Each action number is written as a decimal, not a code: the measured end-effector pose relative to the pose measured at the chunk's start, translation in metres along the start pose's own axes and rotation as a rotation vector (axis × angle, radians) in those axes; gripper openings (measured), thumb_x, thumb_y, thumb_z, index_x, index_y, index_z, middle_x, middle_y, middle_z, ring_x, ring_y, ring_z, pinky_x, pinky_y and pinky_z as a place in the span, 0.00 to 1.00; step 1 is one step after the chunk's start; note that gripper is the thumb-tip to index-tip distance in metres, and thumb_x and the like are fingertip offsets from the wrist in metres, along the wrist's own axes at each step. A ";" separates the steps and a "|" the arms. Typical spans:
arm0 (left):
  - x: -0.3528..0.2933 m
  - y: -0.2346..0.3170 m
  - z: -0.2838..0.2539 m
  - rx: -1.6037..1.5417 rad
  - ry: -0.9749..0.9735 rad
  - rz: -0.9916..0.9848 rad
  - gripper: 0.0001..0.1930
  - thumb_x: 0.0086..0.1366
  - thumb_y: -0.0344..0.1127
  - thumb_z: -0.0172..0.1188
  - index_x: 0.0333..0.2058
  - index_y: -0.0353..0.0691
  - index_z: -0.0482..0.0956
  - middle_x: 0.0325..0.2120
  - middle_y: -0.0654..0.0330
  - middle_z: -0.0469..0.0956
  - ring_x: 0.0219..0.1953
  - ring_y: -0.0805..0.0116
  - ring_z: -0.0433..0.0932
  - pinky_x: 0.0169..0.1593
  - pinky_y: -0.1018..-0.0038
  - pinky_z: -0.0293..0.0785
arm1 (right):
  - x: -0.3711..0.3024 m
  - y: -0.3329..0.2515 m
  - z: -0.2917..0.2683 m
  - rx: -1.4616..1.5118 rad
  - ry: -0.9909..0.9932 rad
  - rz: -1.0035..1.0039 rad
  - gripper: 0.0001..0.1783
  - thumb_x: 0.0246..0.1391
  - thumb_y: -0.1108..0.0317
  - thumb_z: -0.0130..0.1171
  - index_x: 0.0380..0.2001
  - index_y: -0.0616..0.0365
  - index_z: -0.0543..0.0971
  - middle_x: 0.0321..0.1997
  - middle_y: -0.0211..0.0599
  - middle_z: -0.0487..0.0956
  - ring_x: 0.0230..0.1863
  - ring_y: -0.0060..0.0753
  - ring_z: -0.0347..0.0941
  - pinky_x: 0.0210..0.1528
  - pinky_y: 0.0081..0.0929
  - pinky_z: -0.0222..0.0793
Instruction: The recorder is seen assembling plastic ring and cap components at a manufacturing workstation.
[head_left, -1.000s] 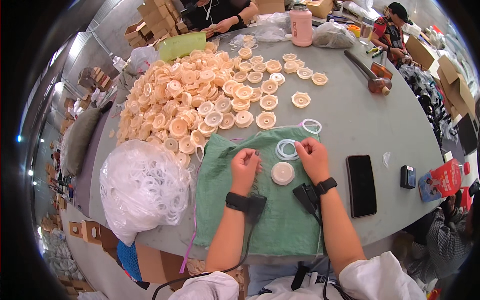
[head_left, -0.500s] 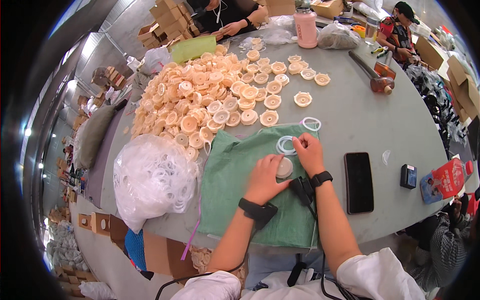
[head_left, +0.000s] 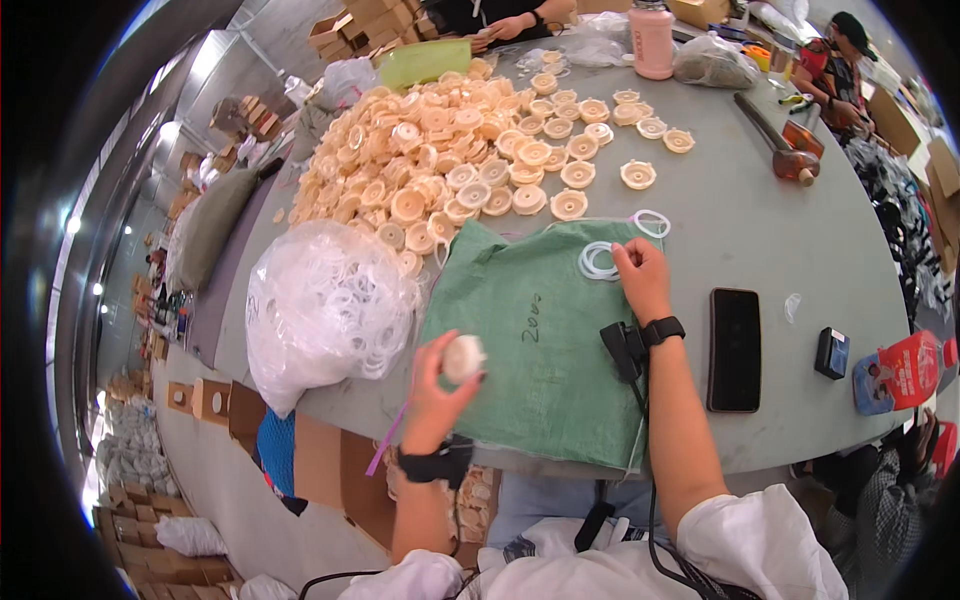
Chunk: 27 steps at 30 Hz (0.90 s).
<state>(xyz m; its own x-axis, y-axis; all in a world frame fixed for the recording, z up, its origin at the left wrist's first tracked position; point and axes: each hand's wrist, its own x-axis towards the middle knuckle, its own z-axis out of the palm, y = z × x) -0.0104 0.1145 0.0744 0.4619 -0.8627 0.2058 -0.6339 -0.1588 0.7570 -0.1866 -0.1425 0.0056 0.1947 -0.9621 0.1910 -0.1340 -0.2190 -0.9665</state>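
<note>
Here, the left hand (head_left: 432, 398) grips a pale cap (head_left: 463, 359) over the left of a green sack (head_left: 535, 385); the right hand (head_left: 643, 278) pinches whitish rings (head_left: 592, 263) near its far right corner.

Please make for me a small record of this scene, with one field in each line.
Left hand: holds a pale cap, slightly blurred
Right hand: fingertips at the white rings; firm grip cannot be told
Sack: green, flat on the table, under the rings
Bag: clear, full of rings, left of the sack
Pile: many caps, beyond the bag
Phone: dark screen, right of the sack
</note>
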 end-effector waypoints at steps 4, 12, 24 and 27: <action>-0.071 -0.020 -0.057 -0.136 0.160 -0.270 0.30 0.51 0.25 0.59 0.54 0.40 0.64 0.47 0.57 0.67 0.47 0.65 0.71 0.46 0.72 0.69 | 0.002 0.002 0.000 -0.032 -0.007 -0.004 0.14 0.48 0.63 0.59 0.20 0.63 0.72 0.13 0.31 0.66 0.17 0.25 0.59 0.22 0.26 0.57; -0.226 -0.110 -0.063 0.001 0.374 -0.521 0.29 0.50 0.27 0.59 0.54 0.37 0.64 0.49 0.54 0.67 0.48 0.62 0.70 0.47 0.70 0.69 | 0.002 0.005 0.000 0.020 -0.054 -0.056 0.14 0.51 0.65 0.57 0.18 0.60 0.69 0.15 0.21 0.62 0.18 0.14 0.54 0.20 0.18 0.50; -0.350 -0.264 0.009 0.248 0.413 -0.917 0.35 0.52 0.43 0.64 0.54 0.28 0.61 0.48 0.42 0.70 0.52 0.53 0.69 0.53 0.68 0.65 | 0.018 0.022 -0.002 -0.105 -0.123 -0.109 0.14 0.54 0.61 0.56 0.21 0.59 0.75 0.16 0.19 0.65 0.20 0.12 0.56 0.22 0.17 0.51; -0.328 -0.244 0.021 0.303 0.240 -1.034 0.33 0.52 0.42 0.63 0.52 0.30 0.64 0.46 0.41 0.72 0.51 0.53 0.70 0.52 0.68 0.66 | 0.017 0.022 -0.012 -0.113 -0.098 -0.031 0.14 0.54 0.60 0.56 0.21 0.59 0.75 0.15 0.19 0.65 0.19 0.11 0.56 0.21 0.16 0.50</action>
<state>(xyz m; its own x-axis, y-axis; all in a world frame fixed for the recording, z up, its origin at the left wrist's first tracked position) -0.0206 0.4266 -0.1905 0.9447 -0.1353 -0.2986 0.0170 -0.8894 0.4568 -0.1982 -0.1657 -0.0108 0.2939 -0.9352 0.1973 -0.2342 -0.2706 -0.9338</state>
